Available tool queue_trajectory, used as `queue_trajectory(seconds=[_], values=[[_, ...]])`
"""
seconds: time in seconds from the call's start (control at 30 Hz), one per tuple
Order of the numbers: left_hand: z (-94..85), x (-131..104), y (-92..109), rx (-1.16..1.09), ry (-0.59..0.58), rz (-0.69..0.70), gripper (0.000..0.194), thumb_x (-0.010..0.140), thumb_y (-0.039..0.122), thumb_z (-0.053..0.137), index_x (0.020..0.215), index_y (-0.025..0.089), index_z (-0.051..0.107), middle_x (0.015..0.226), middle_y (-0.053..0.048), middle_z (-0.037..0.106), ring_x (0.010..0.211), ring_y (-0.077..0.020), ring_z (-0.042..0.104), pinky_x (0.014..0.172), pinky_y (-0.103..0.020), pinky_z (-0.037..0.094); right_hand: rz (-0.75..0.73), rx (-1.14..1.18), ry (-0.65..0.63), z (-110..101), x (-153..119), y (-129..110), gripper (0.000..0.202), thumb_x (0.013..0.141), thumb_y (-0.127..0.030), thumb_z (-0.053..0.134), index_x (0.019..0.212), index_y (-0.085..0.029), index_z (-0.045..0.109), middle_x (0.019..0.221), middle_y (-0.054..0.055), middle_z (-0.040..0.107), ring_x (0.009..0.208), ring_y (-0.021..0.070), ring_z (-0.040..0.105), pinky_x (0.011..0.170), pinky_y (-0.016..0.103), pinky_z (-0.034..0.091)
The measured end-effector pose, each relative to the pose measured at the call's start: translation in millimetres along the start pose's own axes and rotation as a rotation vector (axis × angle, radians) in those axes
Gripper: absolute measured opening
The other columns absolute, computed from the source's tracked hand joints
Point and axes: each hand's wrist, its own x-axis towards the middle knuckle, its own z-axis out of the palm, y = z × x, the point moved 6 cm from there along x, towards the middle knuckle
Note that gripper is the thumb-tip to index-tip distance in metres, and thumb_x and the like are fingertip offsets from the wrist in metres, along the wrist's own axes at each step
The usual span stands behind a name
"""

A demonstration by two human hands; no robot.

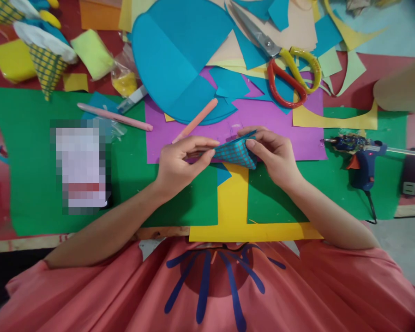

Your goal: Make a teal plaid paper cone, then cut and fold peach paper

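Between my two hands is a small blue checkered cone (237, 151), its point toward the left and its wide end toward the right. The fingers of my left hand (183, 165) close on the narrow end. My right hand (276, 154) pinches the wide end at its upper edge, thumb in front and fingers behind. The cone is held over the purple sheet (279, 133) and the top of a yellow strip (232, 198). Just beyond my left hand lies an orange pen (196, 120).
Red-and-yellow-handled scissors (269, 47) lie on paper scraps behind. A blue glue gun (364, 166) stands at the right with its cord. Large blue discs (172, 55), a pink pen (113, 116), a yellow checkered cone (47, 67) and a blurred-out rectangular object (82, 166) are further left.
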Motion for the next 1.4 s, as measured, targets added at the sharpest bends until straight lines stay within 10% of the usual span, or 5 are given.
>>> queue_trajectory(seconds=[0.17, 1.4], values=[[7.8, 0, -4, -0.067, -0.127, -0.008, 0.030, 0.084, 0.031, 0.063, 0.109, 0.019, 0.073, 0.104, -0.005, 0.077, 0.092, -0.0175, 0.074, 0.079, -0.024, 0.062, -0.032, -0.009, -0.042, 5, 1, -2, 0.033, 0.078, -0.047, 0.071, 0.068, -0.018, 0.059, 0.068, -0.002, 0.053, 0.065, 0.0090, 0.050, 0.059, 0.022, 0.045], [16.9, -11, 17, 0.301, -0.132, 0.515, 0.027, 0.096, 0.023, 0.051, 0.112, 0.024, 0.073, 0.085, -0.002, 0.073, 0.078, -0.0099, 0.068, 0.073, -0.019, 0.053, -0.033, -0.051, -0.059, 8, 0, 0, 0.037, 0.074, -0.056, 0.072, 0.069, -0.020, 0.072, 0.087, 0.004, 0.072, 0.090, 0.0169, 0.067, 0.086, 0.033, 0.053]])
